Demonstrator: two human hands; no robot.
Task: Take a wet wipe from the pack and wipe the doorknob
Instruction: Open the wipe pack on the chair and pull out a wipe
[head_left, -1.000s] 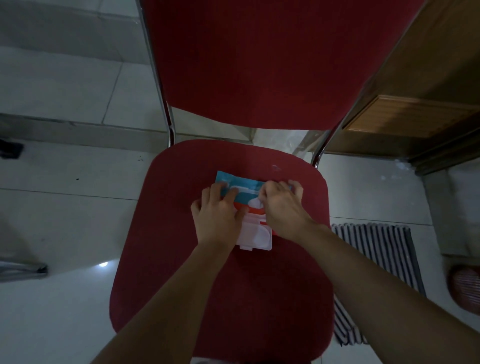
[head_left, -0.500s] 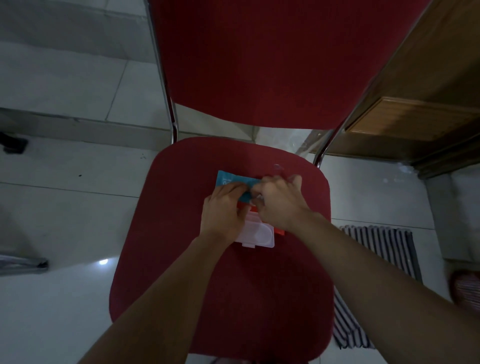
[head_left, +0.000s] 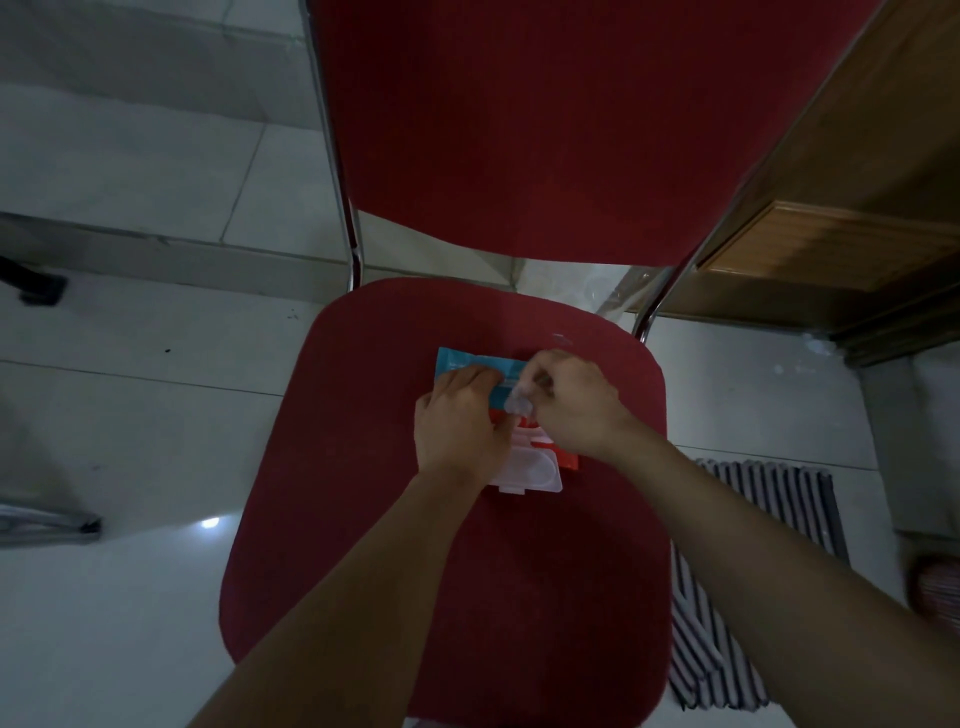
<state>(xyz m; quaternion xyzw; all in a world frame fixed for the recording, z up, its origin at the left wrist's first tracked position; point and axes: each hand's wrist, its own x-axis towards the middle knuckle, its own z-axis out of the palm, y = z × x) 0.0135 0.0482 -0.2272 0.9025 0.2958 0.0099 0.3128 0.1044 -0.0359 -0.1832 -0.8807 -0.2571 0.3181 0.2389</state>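
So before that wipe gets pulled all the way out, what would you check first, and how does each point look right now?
1. Pack lid open: ok. The white flip lid lies folded back toward the person.
2. Pack held down: ok. The left hand presses on the wet wipe pack.
3. Wipe gripped: ok. The right hand pinches a pale tuft of wet wipe at the opening.
4. Pack resting flat: ok. It lies on the red chair seat, away from the edges.
5. Only one wipe coming: cannot tell, the hands hide the opening.
6. Doorknob within reach: cannot tell, none is in view.
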